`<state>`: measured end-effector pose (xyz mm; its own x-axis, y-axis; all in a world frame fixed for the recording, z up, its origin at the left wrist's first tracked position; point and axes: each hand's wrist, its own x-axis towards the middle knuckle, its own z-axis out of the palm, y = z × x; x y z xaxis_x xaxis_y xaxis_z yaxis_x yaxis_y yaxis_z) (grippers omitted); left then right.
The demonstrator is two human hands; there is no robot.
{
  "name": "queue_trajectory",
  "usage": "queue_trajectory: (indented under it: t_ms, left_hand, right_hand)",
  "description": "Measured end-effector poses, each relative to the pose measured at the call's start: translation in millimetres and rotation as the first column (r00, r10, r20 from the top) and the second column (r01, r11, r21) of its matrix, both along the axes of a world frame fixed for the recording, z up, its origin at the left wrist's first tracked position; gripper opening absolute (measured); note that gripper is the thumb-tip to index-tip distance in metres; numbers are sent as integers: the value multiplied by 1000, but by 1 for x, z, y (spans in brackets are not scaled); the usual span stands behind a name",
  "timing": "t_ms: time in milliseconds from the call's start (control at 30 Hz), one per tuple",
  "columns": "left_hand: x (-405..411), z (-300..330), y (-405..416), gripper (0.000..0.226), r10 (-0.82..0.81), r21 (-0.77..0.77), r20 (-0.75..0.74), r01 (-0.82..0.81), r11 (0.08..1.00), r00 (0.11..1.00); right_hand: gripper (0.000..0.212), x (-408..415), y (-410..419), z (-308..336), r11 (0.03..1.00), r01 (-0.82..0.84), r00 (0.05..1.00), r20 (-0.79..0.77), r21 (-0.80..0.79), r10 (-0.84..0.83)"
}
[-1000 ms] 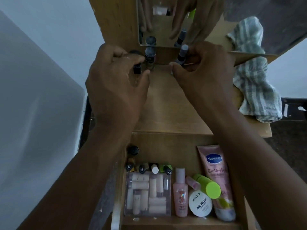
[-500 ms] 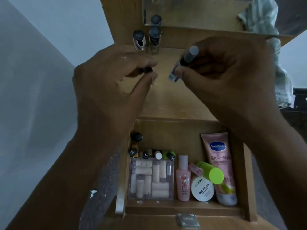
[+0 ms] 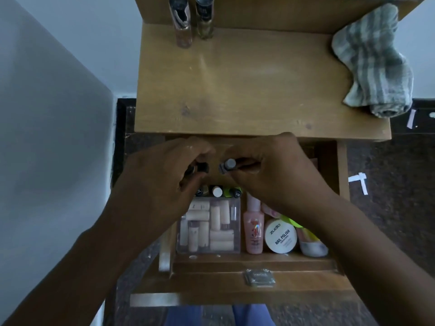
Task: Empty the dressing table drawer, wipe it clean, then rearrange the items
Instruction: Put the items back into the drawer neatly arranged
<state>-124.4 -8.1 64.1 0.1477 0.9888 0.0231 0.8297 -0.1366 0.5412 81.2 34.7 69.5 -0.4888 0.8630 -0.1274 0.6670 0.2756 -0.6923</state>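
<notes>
While the left hand (image 3: pixel 164 175) pinches a black-capped bottle (image 3: pixel 203 167), the right hand (image 3: pixel 266 168) beside it grips a grey-capped bottle (image 3: pixel 227 165) above the open drawer (image 3: pixel 254 261).

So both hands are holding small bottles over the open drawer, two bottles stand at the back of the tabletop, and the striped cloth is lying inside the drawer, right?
Not quite: the head view shows the cloth on the tabletop's right back corner, not in the drawer. The rest holds.
</notes>
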Motion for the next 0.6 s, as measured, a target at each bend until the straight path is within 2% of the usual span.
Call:
queue_trajectory:
  t_ms: [133,267,467,600]
  left_hand:
    - [-2,-3,1,43,-115,-104,-83,106,989,990]
    - [0,-10,5,46,-139,-130,-85,127,983,987]
    - [-2,-14,8,49,-153,-140,-73,142,980,986]
    - [-4,-18,10,51,-168,-169,-96,150,974,981]
  right_hand:
    - [20,-5,3,-21,999,14,1000,-16,-51,-15]
    - [27,-9,6,-33,996,6,1000,-25,-85,-8]
    - [26,-12,10,-38,997,-33,999,-17,-72,32]
    - [17,-15,12,-41,995,-74,997,14,-71,75]
